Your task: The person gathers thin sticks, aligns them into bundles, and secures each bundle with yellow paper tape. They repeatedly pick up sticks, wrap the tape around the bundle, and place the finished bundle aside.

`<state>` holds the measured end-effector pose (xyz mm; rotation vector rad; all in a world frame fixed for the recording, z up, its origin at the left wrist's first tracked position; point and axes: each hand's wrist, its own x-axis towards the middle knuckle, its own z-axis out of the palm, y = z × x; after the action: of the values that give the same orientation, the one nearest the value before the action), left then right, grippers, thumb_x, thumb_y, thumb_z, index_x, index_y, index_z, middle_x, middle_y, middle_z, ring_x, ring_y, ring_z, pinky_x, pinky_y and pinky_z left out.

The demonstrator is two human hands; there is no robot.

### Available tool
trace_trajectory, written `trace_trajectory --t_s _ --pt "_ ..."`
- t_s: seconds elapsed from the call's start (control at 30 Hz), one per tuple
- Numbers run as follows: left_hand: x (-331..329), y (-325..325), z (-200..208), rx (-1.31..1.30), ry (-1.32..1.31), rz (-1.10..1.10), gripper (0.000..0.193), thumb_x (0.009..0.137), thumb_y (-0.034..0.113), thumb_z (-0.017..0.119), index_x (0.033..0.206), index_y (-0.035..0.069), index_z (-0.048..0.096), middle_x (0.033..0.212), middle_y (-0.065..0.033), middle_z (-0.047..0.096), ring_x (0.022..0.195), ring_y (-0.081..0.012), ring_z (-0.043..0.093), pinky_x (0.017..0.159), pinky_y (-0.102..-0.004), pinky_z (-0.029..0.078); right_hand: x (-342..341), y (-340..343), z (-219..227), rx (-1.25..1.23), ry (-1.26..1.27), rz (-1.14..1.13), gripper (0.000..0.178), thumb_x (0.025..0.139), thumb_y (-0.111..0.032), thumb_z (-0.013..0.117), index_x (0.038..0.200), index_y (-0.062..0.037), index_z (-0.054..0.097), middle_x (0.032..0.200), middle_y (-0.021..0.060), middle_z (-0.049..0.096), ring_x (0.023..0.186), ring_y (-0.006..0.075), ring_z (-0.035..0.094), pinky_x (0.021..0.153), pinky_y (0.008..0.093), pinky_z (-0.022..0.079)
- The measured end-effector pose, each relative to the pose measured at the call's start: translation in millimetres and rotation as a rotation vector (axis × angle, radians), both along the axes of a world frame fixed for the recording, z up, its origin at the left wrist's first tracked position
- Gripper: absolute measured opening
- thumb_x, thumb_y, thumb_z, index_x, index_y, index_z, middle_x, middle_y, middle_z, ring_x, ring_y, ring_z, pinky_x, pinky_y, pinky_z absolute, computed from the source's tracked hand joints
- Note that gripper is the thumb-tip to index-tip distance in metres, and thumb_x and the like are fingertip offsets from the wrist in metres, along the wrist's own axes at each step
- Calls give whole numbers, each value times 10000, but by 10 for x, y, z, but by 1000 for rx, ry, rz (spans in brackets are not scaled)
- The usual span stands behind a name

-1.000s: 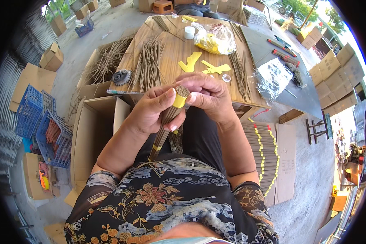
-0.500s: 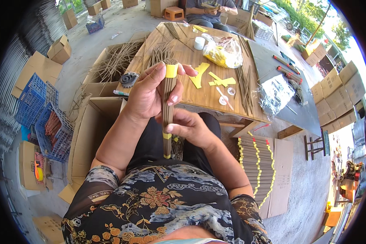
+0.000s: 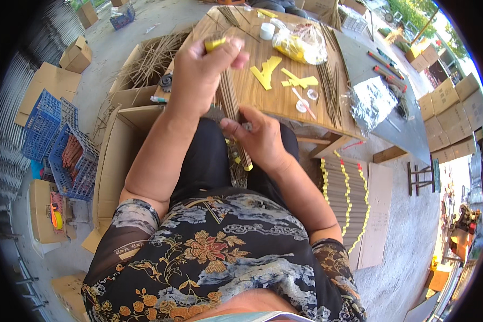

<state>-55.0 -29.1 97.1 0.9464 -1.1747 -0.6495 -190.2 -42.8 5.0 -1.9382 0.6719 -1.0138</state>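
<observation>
A bundle of thin brown sticks (image 3: 229, 96) slants over my lap, its top leaning left and away from me. My left hand (image 3: 206, 67) is closed round the upper end, where a yellow band (image 3: 216, 43) shows above the fingers. Lower down, my right hand (image 3: 261, 135) grips the bundle with the thumb across its near side. Another yellow band (image 3: 248, 167) wraps the bottom tip. The palm side of my left hand is hidden. On the wooden table (image 3: 241, 64) ahead lie yellow paper strips (image 3: 265, 72).
A clear bag (image 3: 300, 45), white tub (image 3: 266, 31) and loose sticks (image 3: 330, 91) lie on the table. Cardboard boxes (image 3: 129, 129) and blue crates (image 3: 72, 161) stand left. Finished-looking banded bundles (image 3: 343, 198) lie in a row at right. A person's legs (image 3: 279, 6) show beyond the table.
The bundle has gone from nearly upright to slanted, its lower end swinging right. My left hand has turned and closed over the top; my right hand has shifted right and up. The view has dipped slightly.
</observation>
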Motion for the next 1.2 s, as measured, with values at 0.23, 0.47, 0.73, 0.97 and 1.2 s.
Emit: trace_trajectory --t_s 0.23,0.47,0.73,0.97,1.2 --pt "109 16 -415 393 105 -521 527 896 441 401 1137 -23 468 1045 -138 570 956 -207 570 846 -328 457 -389 -318 294 572 -567 178 227 844 -207 580 922 6 580 808 123 635 736 191 627 676 268 493" --pt "-367 224 -687 690 34 -709 222 837 194 587 923 -6 548 766 -60 580 695 -138 566 681 -259 463 -584 -422 114 592 -642 80 283 856 -242 563 998 2 549 891 147 625 819 206 616 729 302 494" --pt "-749 3 -796 590 -168 -650 429 856 239 565 1137 -71 469 950 -100 575 849 -120 556 765 -261 450 -1123 -355 -160 693 -779 72 242 821 -133 596 1021 -17 525 920 94 605 864 176 592 767 307 483" --pt "-729 -196 -1111 727 -226 -480 426 880 234 524 1177 -57 434 974 -121 583 827 -164 593 746 -270 468 -2586 -420 -1075 851 -935 -763 286 818 -216 608 1004 -27 502 823 42 593 691 126 592 572 259 483" --pt "-718 -345 -1454 913 -238 -431 380 881 205 513 1152 -55 449 942 -120 588 797 -169 599 723 -275 484 -3714 -257 -2811 1068 -615 -1316 431 773 -224 659 1096 -3 479 947 86 573 746 181 577 588 307 495"
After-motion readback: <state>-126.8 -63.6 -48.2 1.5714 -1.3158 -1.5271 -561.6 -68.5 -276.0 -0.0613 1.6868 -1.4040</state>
